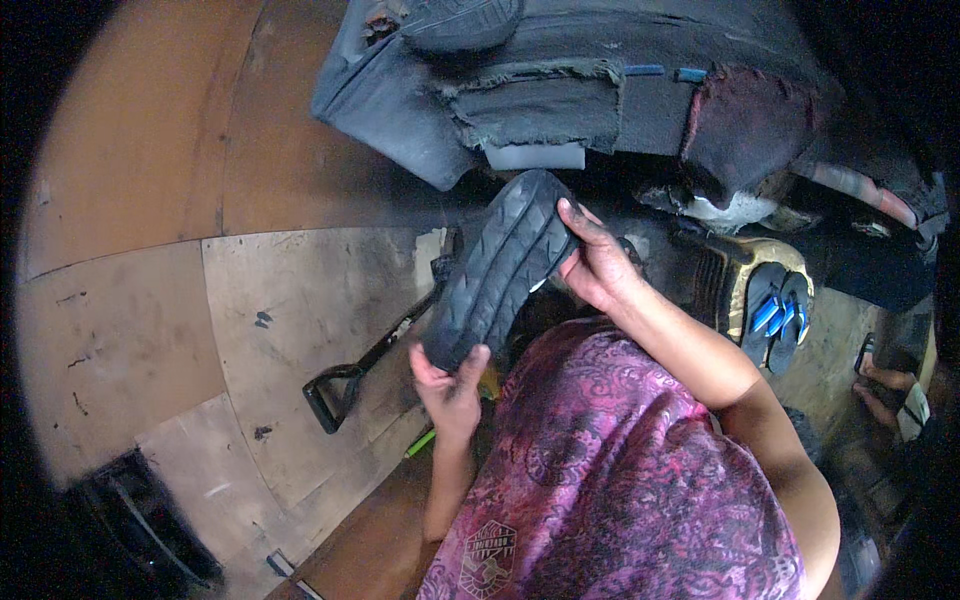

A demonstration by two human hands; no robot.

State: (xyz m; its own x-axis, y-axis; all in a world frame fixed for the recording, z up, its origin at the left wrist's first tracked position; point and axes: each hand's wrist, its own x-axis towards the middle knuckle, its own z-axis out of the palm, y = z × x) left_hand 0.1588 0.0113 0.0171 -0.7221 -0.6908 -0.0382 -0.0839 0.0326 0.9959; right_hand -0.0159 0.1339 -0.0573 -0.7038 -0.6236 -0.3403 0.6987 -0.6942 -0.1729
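Note:
A black rubber shoe sole (pixel 500 265), long and rounded at both ends with tyre-like tread grooves, is held slantwise in front of my body. My left hand (pixel 452 392) grips its near lower end, thumb on the tread and fingers around the edge. At the far upper end, my right hand (pixel 600 258) clasps the right edge, its thumb pressed on the side. Dark smudges mark the fingers. The underside facing away from me is hidden.
A bench draped in dark worn cloth (pixel 545 110) lies ahead, with another black sole (pixel 462 25) on top. Below left rests a black D-shaped handle (pixel 335 395) on a shaft. Blue-strapped flip-flops (pixel 778 315) sit at right, near another person's foot (pixel 885 380).

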